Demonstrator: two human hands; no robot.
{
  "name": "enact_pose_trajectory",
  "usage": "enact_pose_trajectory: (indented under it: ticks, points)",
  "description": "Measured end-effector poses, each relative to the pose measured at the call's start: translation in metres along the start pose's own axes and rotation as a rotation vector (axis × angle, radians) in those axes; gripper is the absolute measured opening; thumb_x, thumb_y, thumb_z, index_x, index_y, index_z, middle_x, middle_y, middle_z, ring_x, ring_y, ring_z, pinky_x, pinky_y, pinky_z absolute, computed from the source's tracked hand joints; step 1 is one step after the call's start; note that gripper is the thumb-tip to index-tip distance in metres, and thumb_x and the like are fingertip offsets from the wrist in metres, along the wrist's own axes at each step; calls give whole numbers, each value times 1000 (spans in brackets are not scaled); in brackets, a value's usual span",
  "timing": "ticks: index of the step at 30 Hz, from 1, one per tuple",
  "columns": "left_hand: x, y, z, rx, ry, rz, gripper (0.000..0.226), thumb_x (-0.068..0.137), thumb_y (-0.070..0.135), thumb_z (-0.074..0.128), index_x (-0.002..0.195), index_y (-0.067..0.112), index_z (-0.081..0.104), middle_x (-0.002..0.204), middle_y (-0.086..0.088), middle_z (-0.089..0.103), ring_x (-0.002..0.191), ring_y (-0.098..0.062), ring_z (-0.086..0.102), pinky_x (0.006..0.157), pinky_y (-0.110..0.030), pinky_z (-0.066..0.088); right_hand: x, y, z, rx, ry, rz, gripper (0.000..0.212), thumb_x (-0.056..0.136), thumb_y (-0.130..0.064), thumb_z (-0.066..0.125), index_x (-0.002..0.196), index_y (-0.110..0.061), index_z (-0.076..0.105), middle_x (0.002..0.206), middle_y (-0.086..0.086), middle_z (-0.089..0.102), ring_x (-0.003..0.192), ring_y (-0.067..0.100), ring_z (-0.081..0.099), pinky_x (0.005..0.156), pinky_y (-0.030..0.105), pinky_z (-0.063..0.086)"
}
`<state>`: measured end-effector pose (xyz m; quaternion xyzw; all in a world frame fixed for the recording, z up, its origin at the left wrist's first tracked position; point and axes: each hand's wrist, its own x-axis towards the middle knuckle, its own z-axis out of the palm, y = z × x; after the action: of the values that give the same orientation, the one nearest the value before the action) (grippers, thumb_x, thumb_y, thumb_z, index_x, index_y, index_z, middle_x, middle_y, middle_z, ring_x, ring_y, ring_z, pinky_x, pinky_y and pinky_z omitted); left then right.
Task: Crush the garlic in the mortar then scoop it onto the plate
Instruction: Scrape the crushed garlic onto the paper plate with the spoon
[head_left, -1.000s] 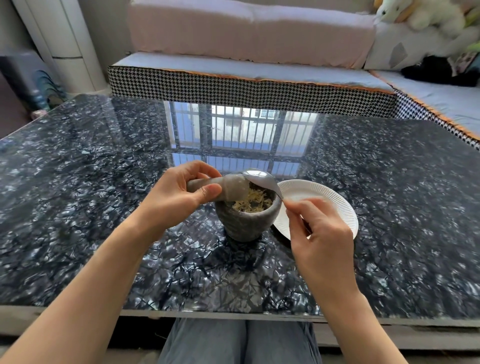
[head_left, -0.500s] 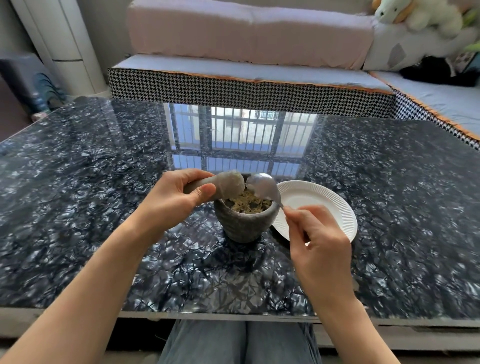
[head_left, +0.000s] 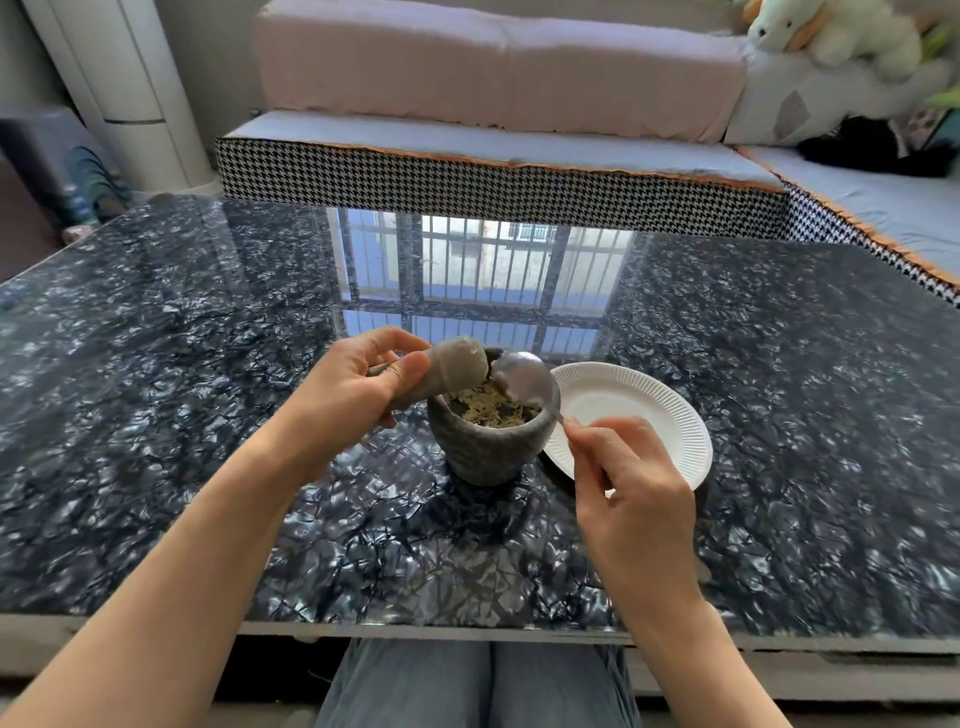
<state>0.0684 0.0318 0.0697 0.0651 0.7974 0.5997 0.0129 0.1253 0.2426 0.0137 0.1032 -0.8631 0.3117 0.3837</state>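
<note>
Head view: knees in grey-blue trousers (head_left: 478, 680) are showing at the bottom edge, tucked under the near rim of the table (head_left: 156, 467). Table top is showing as dark, glossy, marbled black-and-white, reflecting a barred window at its middle. Right hand (head_left: 631, 499) is pinching the handle of a metal spoon (head_left: 522, 376), fingers curled round it, spoon bowl hanging over the mortar's far right rim. Left hand (head_left: 358, 395) is gripping the stone pestle (head_left: 452, 371), holding it tilted, its pale smeared head just beside the spoon bowl, above the mortar. Grey stone mortar (head_left: 480, 441) is standing upright on the table, crushed garlic (head_left: 493, 408) lying inside it. White paper plate (head_left: 649, 410) is sitting just right of the mortar, touching or nearly so. Beyond the table, a houndstooth-edged sofa (head_left: 493, 182) with pink back cushions is running across; plush toys (head_left: 831, 31) are lying at far right, a white column-shaped unit (head_left: 130, 88) standing at far left.
</note>
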Motion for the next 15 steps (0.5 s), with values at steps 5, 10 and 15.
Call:
enact_pose_trajectory:
  ticks: [5, 10, 15]
  points:
    - [1, -2, 0, -23, 11, 5, 10, 90, 16, 53, 89, 17, 63, 76, -7, 56, 72, -21, 48, 59, -30, 42, 16, -16, -2, 95, 67, -12, 16, 84, -10, 63, 98, -8, 71, 87, 4, 63, 73, 9, 56, 63, 24, 51]
    - [5, -6, -2, 8, 18, 13, 10, 91, 19, 54, 90, 17, 64, 76, -10, 54, 67, -19, 48, 51, -26, 41, 14, -14, 4, 77, 35, 0, 17, 85, -13, 60, 97, -9, 71, 85, 2, 63, 69, 9, 54, 59, 28, 50]
    - [7, -11, -2, -45, 14, 2, 16, 90, 27, 53, 87, 15, 64, 69, -7, 58, 55, -14, 51, 39, -21, 36, 9, -17, 2, 114, 70, 25, 18, 86, -17, 60, 97, -8, 71, 85, 3, 63, 72, 7, 54, 63, 19, 50]
